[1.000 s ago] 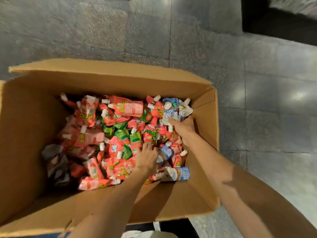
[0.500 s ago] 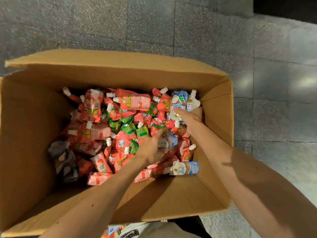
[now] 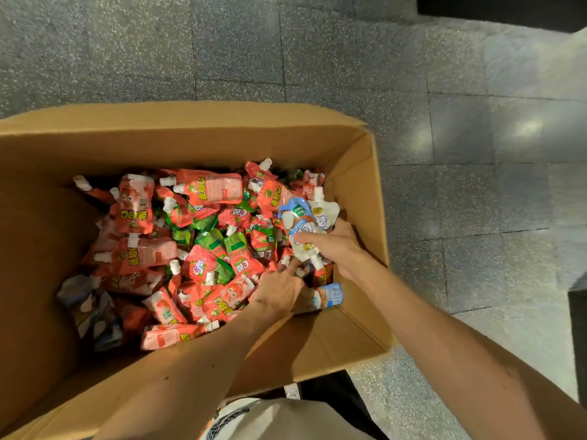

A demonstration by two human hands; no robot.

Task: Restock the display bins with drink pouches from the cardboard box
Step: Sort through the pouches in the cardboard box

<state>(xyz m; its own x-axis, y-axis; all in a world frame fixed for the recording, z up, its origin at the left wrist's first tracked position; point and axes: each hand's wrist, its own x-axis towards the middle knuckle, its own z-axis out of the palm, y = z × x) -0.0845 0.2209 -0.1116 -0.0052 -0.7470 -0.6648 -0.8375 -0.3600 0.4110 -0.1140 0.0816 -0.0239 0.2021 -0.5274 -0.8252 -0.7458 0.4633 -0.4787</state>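
Observation:
An open cardboard box (image 3: 190, 144) on the floor holds several spouted drink pouches, mostly red ones (image 3: 209, 188) with a few green ones (image 3: 236, 242). My right hand (image 3: 336, 246) is at the box's right side and grips a bunch of white and blue pouches (image 3: 305, 227) lifted above the pile. My left hand (image 3: 279, 290) reaches into the pile just below them, fingers down among the pouches near a white spout; whether it holds one is hidden. Another white and blue pouch (image 3: 330, 295) lies beside my left hand.
The box stands on a grey speckled tile floor (image 3: 476, 217). A dark edge (image 3: 495, 11) runs along the top right. A pale bag or garment (image 3: 286, 420) shows at the bottom edge below the box. No display bins are in view.
My right hand has gathered the white and blue pouches and raised them off the pile. My left hand has shifted right, toward them. The view has moved closer to the box.

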